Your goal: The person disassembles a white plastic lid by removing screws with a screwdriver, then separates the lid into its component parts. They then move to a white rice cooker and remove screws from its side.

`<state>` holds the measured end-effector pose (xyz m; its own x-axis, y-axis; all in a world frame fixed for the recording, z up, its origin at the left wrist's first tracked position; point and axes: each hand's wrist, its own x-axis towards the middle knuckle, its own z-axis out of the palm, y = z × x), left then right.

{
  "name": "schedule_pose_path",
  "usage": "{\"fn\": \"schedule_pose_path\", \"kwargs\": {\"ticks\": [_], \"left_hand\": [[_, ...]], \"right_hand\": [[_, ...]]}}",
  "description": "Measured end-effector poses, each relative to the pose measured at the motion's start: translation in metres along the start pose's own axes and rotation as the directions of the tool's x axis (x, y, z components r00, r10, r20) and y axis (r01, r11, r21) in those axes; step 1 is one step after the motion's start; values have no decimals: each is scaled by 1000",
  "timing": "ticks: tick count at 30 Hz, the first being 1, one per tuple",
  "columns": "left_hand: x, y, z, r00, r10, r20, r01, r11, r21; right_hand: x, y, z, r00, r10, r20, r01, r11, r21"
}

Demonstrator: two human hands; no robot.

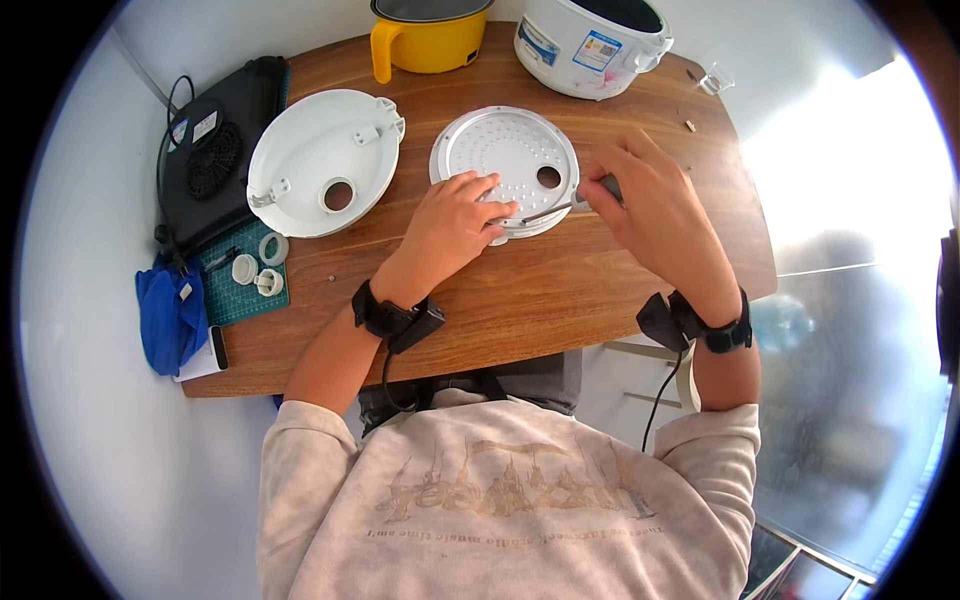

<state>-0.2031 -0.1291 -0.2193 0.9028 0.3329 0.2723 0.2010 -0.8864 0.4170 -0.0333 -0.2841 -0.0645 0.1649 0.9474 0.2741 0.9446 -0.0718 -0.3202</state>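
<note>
Silver disc (pixel 490 150), dimpled and pierced by one round hole, lies flat on the wooden tabletop (pixel 520 300) as I work at it with both hands. My right hand (pixel 655 195) has its grip closed round the grey handle of a screwdriver-like tool (pixel 611 187), the thin shaft laid low across the disc's near edge. My left hand (pixel 445 225) spreads its fingers over the near-left rim, probably to steady the disc against the tool; whether any finger hooks beneath, I cannot tell. To the left, a white lid (pixel 300 140) rests hollow side up, likely to leave its inner fittings exposed. Beyond stand a yellow pot (pixel 440 45) and a white cooker body (pixel 560 75), apparently set back to free working space. A blue-and-white label (pixel 598 51) faces me from the cooker, its small print unreadable. Farther left, a black appliance (pixel 240 110) bears pale stickers, also illegible, near a green mat (pixel 225 300) holding white ring-shaped parts (pixel 245 268). Nearest me, inverted lettering crosses a pale shirt (pixel 500 440).
</note>
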Motion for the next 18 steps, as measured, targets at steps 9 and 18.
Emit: {"fn": "schedule_pose_path", "kwargs": {"ticks": [9, 18], "left_hand": [[-1, -1, 1, 1000, 5, 4, -5, 1000, 6], [0, -2, 2, 1000, 6, 0, -6, 1000, -1]], "right_hand": [[14, 2, -14, 975, -150, 163, 141, 988, 66], [20, -10, 0, 992, -116, 53, 117, 993, -18]]}}
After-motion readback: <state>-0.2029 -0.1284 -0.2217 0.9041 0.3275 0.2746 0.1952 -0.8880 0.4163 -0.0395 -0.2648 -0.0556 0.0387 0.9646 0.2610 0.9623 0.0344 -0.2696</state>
